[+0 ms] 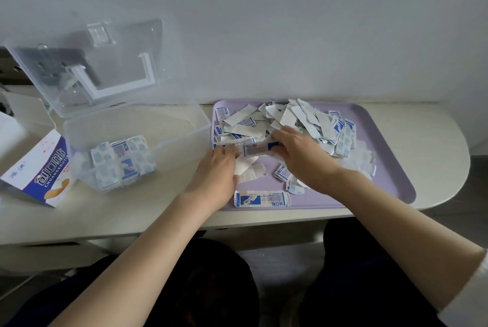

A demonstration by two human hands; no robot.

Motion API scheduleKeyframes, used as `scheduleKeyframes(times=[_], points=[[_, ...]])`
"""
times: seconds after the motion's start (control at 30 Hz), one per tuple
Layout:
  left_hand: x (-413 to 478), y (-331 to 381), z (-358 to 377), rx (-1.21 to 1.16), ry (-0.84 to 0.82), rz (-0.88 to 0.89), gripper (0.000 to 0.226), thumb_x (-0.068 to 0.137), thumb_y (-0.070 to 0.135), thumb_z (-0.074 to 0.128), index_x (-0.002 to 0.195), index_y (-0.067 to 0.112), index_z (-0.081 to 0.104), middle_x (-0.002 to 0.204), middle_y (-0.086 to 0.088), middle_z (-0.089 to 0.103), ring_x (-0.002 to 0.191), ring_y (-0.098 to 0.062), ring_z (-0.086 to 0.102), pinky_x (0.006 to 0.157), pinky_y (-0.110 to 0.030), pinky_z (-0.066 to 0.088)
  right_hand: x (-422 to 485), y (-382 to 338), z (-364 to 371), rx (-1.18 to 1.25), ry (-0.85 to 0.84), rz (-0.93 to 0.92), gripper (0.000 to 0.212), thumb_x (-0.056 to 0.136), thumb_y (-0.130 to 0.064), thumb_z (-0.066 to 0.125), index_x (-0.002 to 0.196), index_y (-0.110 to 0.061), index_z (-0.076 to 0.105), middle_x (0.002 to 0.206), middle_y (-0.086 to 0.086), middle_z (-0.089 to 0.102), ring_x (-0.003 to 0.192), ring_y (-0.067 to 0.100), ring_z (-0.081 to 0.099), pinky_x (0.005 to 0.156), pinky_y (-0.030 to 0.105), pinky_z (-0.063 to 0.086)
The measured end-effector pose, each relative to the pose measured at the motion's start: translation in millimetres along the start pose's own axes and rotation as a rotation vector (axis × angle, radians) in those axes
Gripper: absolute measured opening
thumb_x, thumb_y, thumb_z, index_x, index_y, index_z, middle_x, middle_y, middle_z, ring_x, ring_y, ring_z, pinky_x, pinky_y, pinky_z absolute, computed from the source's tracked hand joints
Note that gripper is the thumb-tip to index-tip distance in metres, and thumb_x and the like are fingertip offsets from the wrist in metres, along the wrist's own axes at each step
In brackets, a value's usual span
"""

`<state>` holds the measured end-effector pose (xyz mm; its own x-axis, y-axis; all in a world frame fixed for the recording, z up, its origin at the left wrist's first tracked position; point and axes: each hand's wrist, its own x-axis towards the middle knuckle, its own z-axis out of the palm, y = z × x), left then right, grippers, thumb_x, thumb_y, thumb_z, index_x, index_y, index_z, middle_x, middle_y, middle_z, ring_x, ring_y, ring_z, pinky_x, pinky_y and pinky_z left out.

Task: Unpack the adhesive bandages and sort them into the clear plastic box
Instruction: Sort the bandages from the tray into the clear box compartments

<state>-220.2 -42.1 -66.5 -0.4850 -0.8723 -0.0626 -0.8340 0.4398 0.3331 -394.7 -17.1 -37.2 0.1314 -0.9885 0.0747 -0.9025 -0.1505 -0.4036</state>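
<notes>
Both outstretched over the tray (383, 168), left hand (219, 165) and right hand (301, 152) fingers (280, 139) pinch 1 wrapped bandage (254, 148).

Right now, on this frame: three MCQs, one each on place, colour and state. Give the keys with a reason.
1. Where is the blue-and-white carton?
A) left of the clear plastic box
B) inside it
C) in a hand

2. The tray is:
A) green
B) lilac
C) red

3. The wrapped bandage above the tray is:
A) lying free
B) held at its ends by the left hand and the right hand
C) dropped in the box

Key:
1. A, since the carton lies beside the box's left wall.
2. B, since the tray's bare rim is pale purple.
3. B, since each hand has a grip on one end.
</notes>
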Motion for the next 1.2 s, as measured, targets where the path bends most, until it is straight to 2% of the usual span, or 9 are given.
scheduleKeyframes(times=[0.13, 0.3, 0.37, 0.43, 0.57, 0.73, 0.97, 1.07, 1.2], points=[[-2.9, -2.9, -5.0, -0.057, 0.054, -0.001, 0.045, 0.086, -0.003, 0.044, 0.128, 0.011, 0.038, 0.128, -0.01, 0.043, 0.116, -0.026, 0.041, 0.093, -0.031, 0.036, -7.5, -9.8, 3.8, 0.071, -0.248, -0.014, 0.019, 0.093, -0.012, 0.052, 0.11, -0.014, 0.061, 0.103, 0.002, 0.064, 0.093, 0.019, 0.057, 0.077, 0.024, 0.04], [-6.5, -1.9, -10.5, -0.12, 0.162, -0.013, 0.032, 0.09, -0.002, 0.039, 0.118, 0.011, 0.048, 0.123, -0.006, 0.049, 0.11, -0.024, 0.046, 0.092, -0.035, 0.038, -11.0, -12.8, 14.7, 0.091, -0.432, -0.005, 0.021, 0.093, -0.014, 0.054, 0.111, -0.017, 0.063, 0.109, 0.0, 0.059, 0.095, 0.016, 0.055, 0.081, 0.024, 0.042], [-9.0, -0.8, -8.4, -0.11, 0.17, 0.032, 0.022, 0.094, 0.01, 0.043, 0.115, 0.011, 0.05, 0.12, -0.005, 0.052, 0.108, -0.023, 0.047, 0.091, -0.034, 0.038, -11.7, -15.6, 14.8, 0.066, -0.437, -0.014, 0.024, 0.094, -0.018, 0.053, 0.116, -0.018, 0.061, 0.112, 0.0, 0.054, 0.104, 0.017, 0.052, 0.09, 0.028, 0.042], [-12.0, 1.3, -5.1, -0.095, 0.128, 0.083, 0.023, 0.095, 0.022, 0.048, 0.116, 0.013, 0.05, 0.119, -0.002, 0.054, 0.109, -0.022, 0.048, 0.093, -0.031, 0.038, -13.4, -17.6, 14.4, -0.021, -0.412, -0.031, 0.029, 0.096, -0.023, 0.049, 0.124, -0.02, 0.057, 0.119, 0.002, 0.05, 0.113, 0.019, 0.048, 0.096, 0.032, 0.04], [-17.7, 4.8, 4.3, 0.047, -0.028, 0.164, 0.037, 0.093, 0.041, 0.049, 0.121, 0.017, 0.046, 0.12, -0.001, 0.049, 0.116, -0.019, 0.043, 0.098, -0.028, 0.034, -16.7, -15.5, 13.9, -0.186, -0.369, 0.004, 0.033, 0.097, -0.026, 0.046, 0.128, -0.017, 0.047, 0.125, 0.005, 0.048, 0.117, 0.022, 0.047, 0.092, 0.031, 0.038], [-21.2, 9.8, 7.6, 0.077, -0.09, 0.189, 0.034, 0.094, 0.042, 0.047, 0.116, 0.016, 0.048, 0.123, -0.001, 0.048, 0.114, -0.019, 0.042, 0.094, -0.027, 0.032, -19.7, -17.1, 11.1, -0.149, -0.479, 0.074, 0.036, 0.091, -0.032, 0.056, 0.12, -0.011, 0.05, 0.12, 0.005, 0.056, 0.111, 0.023, 0.05, 0.091, 0.034, 0.042], [-22.2, 17.4, 8.0, 0.122, -0.184, 0.123, 0.047, 0.092, 0.054, 0.039, 0.108, 0.012, 0.049, 0.119, -0.007, 0.047, 0.112, -0.024, 0.04, 0.092, -0.031, 0.033, -21.1, -19.2, 17.3, -0.234, -0.529, 0.059, 0.041, 0.092, -0.036, 0.052, 0.122, -0.008, 0.048, 0.12, 0.012, 0.048, 0.116, 0.028, 0.043, 0.098, 0.04, 0.039], [-21.5, 16.8, 8.1, 0.105, -0.162, 0.112, 0.042, 0.093, 0.051, 0.041, 0.108, 0.012, 0.046, 0.118, -0.007, 0.044, 0.112, -0.024, 0.038, 0.094, -0.031, 0.033, -21.2, -20.6, 15.4, -0.205, -0.509, 0.05, 0.038, 0.092, -0.033, 0.054, 0.121, -0.009, 0.047, 0.12, 0.011, 0.047, 0.114, 0.027, 0.044, 0.095, 0.037, 0.039], [-22.1, 15.8, 7.9, -0.037, -0.127, 0.138, 0.027, 0.093, 0.036, 0.052, 0.097, 0.015, 0.037, 0.11, -0.007, 0.053, 0.102, -0.025, 0.045, 0.085, -0.033, 0.037, -22.8, -22.7, 14.0, -0.134, -0.476, 0.065, 0.027, 0.093, -0.027, 0.054, 0.112, -0.01, 0.044, 0.111, 0.009, 0.058, 0.099, 0.029, 0.055, 0.082, 0.039, 0.045]])
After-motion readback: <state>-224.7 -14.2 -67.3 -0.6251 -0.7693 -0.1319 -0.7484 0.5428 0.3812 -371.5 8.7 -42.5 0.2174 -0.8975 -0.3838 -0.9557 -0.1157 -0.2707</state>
